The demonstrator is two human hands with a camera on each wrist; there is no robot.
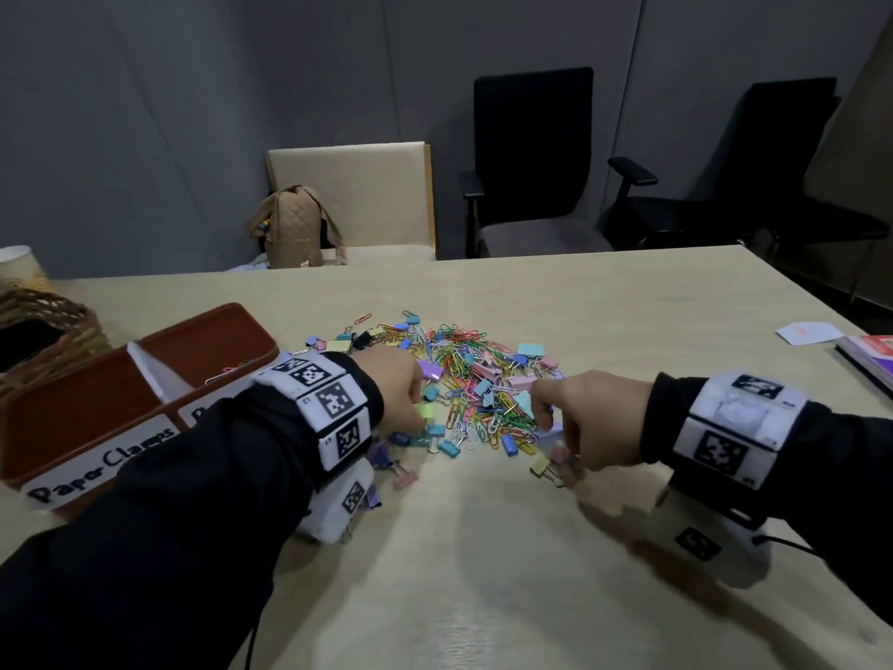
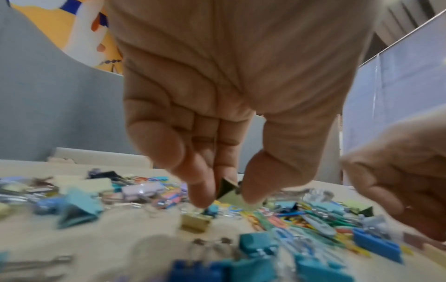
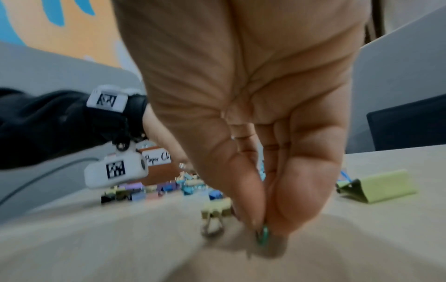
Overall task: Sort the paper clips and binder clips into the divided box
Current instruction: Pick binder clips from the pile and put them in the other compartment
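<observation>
A pile of coloured paper clips and binder clips (image 1: 476,379) lies mid-table. The brown divided box (image 1: 193,326) stands to its left, with a front label reading "Paper Clamps"; a few paper clips (image 1: 227,369) lie in its far compartment. My left hand (image 1: 419,409) is at the pile's left edge. In the left wrist view this left hand (image 2: 225,196) pinches a light green binder clip (image 2: 228,190) between thumb and fingers. My right hand (image 1: 551,427) is at the pile's near right edge. Seen from its wrist, the right hand (image 3: 264,227) pinches a green paper clip (image 3: 263,235) against the table, beside a yellow binder clip (image 3: 214,209).
A wicker basket (image 1: 38,321) and a paper cup (image 1: 19,263) stand at the far left. A white note (image 1: 807,331) and books (image 1: 870,355) lie at the right edge. Chairs and a beige bag (image 1: 295,224) are beyond the table. Bare tabletop lies in front of the pile.
</observation>
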